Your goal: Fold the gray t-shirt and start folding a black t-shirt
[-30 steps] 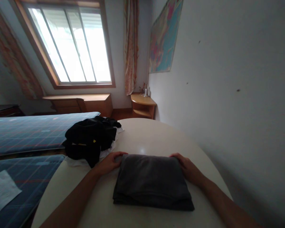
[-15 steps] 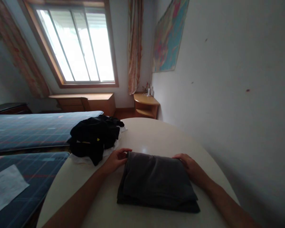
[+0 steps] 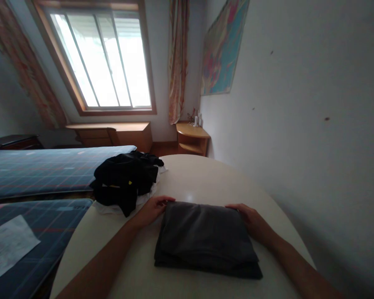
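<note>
A folded dark grey garment [image 3: 205,238] lies flat on the round white table [image 3: 205,178] in front of me. My left hand [image 3: 152,209] rests at its far left corner, fingers curled onto the cloth's edge. At the far right corner my right hand [image 3: 251,222] lies against the fabric, its fingers curled over that edge. Both forearms reach in from the bottom of the view.
A heap of black clothes [image 3: 124,178] over something white sits at the table's left edge. Two beds with blue checked covers [image 3: 43,170] stand to the left, one bearing a white sheet of paper [image 3: 6,247]. A wall runs close on the right; a corner shelf [image 3: 191,137] stands beyond.
The view has shifted slightly to the right. Both hands stay at the garment's far corners; the left fingers have settled a little further onto the cloth.
</note>
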The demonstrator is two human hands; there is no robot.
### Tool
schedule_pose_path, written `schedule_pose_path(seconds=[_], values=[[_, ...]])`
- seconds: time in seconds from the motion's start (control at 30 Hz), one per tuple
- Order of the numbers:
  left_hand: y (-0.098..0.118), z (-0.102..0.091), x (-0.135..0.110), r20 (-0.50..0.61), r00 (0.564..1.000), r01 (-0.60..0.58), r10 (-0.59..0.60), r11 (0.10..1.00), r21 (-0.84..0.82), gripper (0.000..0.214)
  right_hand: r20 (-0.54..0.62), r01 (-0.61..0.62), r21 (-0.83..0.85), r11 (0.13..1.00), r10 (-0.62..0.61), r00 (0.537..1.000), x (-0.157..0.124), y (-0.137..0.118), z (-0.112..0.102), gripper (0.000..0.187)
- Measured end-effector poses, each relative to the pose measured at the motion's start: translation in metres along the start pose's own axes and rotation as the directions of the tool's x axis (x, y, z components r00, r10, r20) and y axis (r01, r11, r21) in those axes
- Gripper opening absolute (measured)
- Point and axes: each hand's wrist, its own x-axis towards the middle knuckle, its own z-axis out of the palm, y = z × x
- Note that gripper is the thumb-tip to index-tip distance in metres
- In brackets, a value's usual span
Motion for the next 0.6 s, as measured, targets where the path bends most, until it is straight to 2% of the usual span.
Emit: schedule_pose_path(seconds=[0.17, 0.3, 0.6], values=[[-0.004, -0.006, 0.006, -0.031, 0.999, 0.038, -0.034, 0.989, 0.143, 0.031, 0.020, -0.014, 0.090, 0.996, 0.013, 1.000, 0.004, 0.006, -0.003, 0.039], [-0.008, -0.004, 0.012, -0.046, 0.997, 0.070, -0.063, 0.985, 0.157, 0.030, 0.021, -0.014, 0.129, 0.992, 0.011, 1.000, 0.003, 0.007, -0.007, 0.044], [-0.016, 0.002, 0.011, -0.081, 0.996, 0.043, -0.027, 0.980, 0.195, 0.027, 0.022, 0.000, 0.096, 0.995, -0.003, 1.000, 0.000, 0.003, -0.006, 0.042]])
